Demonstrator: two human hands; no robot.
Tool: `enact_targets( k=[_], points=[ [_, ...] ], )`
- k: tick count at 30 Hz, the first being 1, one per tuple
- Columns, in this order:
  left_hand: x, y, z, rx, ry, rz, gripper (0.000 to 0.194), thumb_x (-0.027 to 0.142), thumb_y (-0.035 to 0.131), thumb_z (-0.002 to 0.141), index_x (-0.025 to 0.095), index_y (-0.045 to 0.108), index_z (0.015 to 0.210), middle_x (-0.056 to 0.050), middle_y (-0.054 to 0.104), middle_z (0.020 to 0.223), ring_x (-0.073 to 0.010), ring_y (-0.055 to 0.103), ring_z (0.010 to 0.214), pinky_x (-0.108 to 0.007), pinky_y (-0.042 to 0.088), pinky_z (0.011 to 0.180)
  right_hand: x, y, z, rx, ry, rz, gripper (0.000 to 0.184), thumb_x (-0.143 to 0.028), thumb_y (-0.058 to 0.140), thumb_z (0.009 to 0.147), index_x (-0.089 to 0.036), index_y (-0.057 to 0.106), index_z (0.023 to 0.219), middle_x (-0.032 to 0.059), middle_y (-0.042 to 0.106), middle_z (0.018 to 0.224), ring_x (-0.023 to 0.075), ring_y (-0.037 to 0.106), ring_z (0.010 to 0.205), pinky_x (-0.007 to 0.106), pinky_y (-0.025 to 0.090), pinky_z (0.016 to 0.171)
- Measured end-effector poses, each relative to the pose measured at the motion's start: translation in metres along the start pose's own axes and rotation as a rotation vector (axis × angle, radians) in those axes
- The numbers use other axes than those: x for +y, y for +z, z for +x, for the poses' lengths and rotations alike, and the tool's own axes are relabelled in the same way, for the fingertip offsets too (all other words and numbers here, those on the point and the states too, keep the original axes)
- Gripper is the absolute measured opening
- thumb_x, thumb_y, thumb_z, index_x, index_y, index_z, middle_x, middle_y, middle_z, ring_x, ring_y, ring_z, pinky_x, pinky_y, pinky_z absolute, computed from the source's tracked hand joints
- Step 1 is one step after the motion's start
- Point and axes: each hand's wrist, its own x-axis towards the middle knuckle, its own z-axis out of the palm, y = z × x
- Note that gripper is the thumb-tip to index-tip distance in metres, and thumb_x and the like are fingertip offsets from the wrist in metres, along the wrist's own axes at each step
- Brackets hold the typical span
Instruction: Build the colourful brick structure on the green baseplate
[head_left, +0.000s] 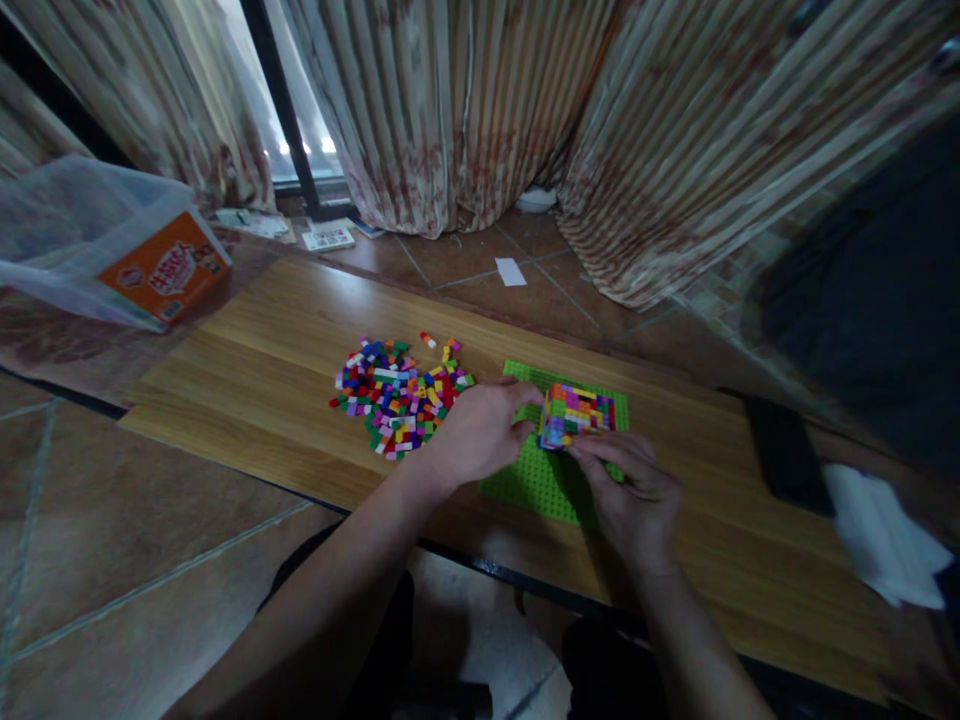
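A multicoloured block build of toy building bricks [577, 408] stands on a green studded baseplate [536, 485]. My left hand [484, 425] reaches in from the left, with its thumb and forefinger closed at the left side of the build. At the near edge of the build, my right hand [634, 490] presses its thumb and fingers together against the bricks. Whether a separate small brick sits between those fingertips is too small to tell. Left of the baseplate lies a heap of loose bricks [390, 395] in many colours, partly behind my left hand.
The wooden table [262, 330] has a clear plastic tub with an orange label [169, 270] at its left end. A dark flat object [787, 455] and white tissue [885, 535] lie at the right. Striped curtains [405, 110] hang behind; a white paper [510, 271] lies on the floor.
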Motion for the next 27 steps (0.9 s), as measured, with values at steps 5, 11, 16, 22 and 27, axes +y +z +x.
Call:
enact_targets(
  k=[5,11,16,22,27],
  points=[
    [0.008,0.018,-0.001,-0.060,0.078,-0.003,0.027,0.013,0.057,0.085,0.021,0.069,0.108,-0.006,0.070,0.106,-0.0197,0.068,0.097,-0.033,0.055,0.089,0.002,-0.007,0.001,-0.011,-0.060,-0.073,0.009,-0.022,0.070,0.086,-0.029,0.077,0.087,0.0001,0.077,0.084,0.0199,0.068,0.080,0.038,0.053,0.078],
    [0.013,0.025,0.000,-0.027,0.069,0.032,0.024,0.015,0.056,0.087,0.020,0.070,0.106,-0.007,0.069,0.105,-0.0203,0.068,0.096,-0.034,0.055,0.089,0.000,-0.013,0.003,-0.088,-0.094,-0.104,0.013,-0.023,0.065,0.090,-0.030,0.076,0.092,0.0011,0.077,0.089,0.0211,0.069,0.085,0.041,0.054,0.082],
    [0.015,0.024,-0.001,-0.023,0.065,0.042,0.020,0.016,0.056,0.087,0.019,0.069,0.103,-0.007,0.068,0.103,-0.0205,0.067,0.096,-0.033,0.055,0.088,-0.001,-0.013,0.005,-0.136,-0.102,-0.116,0.015,-0.025,0.062,0.091,-0.031,0.076,0.092,0.0007,0.077,0.089,0.0215,0.069,0.085,0.041,0.055,0.081],
    [0.013,0.028,-0.001,-0.010,0.074,0.051,0.021,0.017,0.058,0.087,0.018,0.068,0.105,-0.007,0.067,0.103,-0.0202,0.066,0.093,-0.033,0.055,0.086,-0.001,-0.012,0.005,-0.134,-0.123,-0.140,0.017,-0.023,0.060,0.092,-0.031,0.076,0.094,0.0007,0.077,0.091,0.0218,0.069,0.087,0.043,0.054,0.084],
    [0.013,0.030,0.000,0.007,0.075,0.029,0.019,0.016,0.057,0.087,0.018,0.067,0.102,-0.006,0.065,0.102,-0.0186,0.065,0.089,-0.031,0.055,0.083,-0.001,-0.009,0.003,-0.135,-0.146,-0.173,0.018,-0.020,0.060,0.092,-0.030,0.075,0.096,0.0009,0.077,0.092,0.0211,0.068,0.089,0.041,0.053,0.085]
  ],
)
